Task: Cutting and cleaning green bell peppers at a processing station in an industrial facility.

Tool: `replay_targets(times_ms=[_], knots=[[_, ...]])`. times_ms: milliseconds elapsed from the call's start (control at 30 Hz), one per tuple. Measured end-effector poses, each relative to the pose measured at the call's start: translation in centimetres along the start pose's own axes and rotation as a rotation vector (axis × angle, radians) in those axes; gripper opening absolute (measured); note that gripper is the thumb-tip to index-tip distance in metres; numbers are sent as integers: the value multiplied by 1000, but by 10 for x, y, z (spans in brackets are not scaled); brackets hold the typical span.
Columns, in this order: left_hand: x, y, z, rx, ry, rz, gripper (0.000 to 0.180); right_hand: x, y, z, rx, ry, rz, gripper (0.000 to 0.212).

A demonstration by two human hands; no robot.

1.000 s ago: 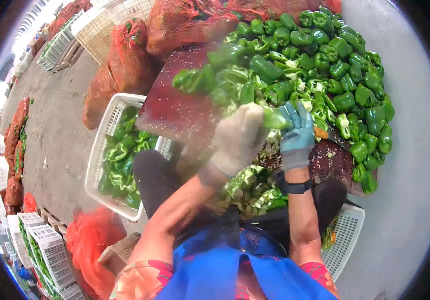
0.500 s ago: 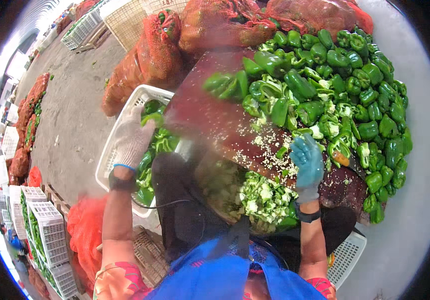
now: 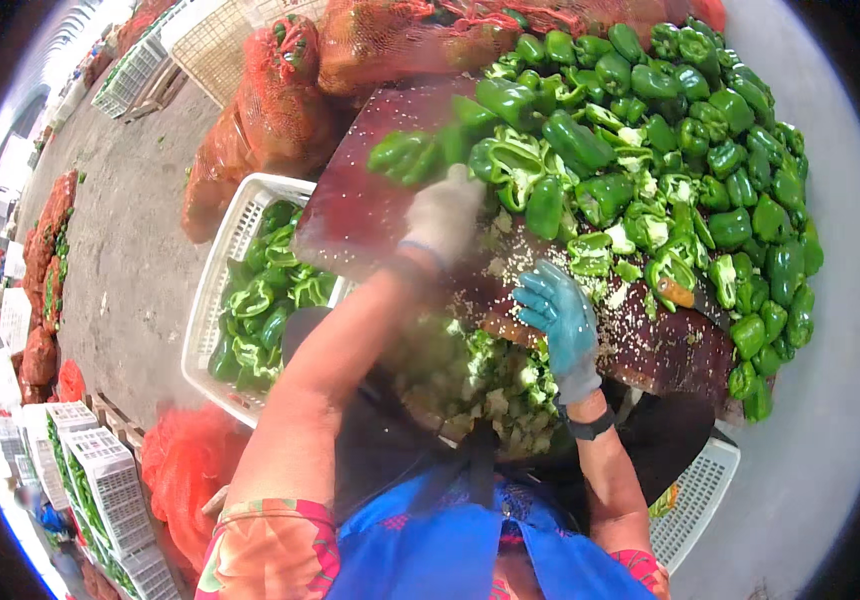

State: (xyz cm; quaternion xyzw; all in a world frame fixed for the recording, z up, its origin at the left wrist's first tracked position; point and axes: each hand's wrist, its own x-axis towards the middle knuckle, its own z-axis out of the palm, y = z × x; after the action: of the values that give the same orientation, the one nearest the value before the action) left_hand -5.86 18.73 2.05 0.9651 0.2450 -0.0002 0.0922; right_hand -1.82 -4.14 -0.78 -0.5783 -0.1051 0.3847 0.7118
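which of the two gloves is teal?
The right glove, beside scattered pale seeds. The left glove, near the green peppers, is off-white instead.

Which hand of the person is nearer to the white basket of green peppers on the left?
Left. The left hand is right of the white basket, over the dark red board; the right hand is farther right.
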Motion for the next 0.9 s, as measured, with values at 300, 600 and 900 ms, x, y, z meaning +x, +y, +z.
replay_targets(times_ms=[300, 600, 900], knots=[[11, -24, 21, -128, -5, -65, 39, 34, 18, 5, -2, -114, -18, 71], [-53, 36, 32, -335, -150, -6, 31, 60, 9, 25, -986, -11, -341, 65], [-77, 47, 61, -966, 30, -41, 33, 56, 27, 9, -372, -60, -67, 47]])
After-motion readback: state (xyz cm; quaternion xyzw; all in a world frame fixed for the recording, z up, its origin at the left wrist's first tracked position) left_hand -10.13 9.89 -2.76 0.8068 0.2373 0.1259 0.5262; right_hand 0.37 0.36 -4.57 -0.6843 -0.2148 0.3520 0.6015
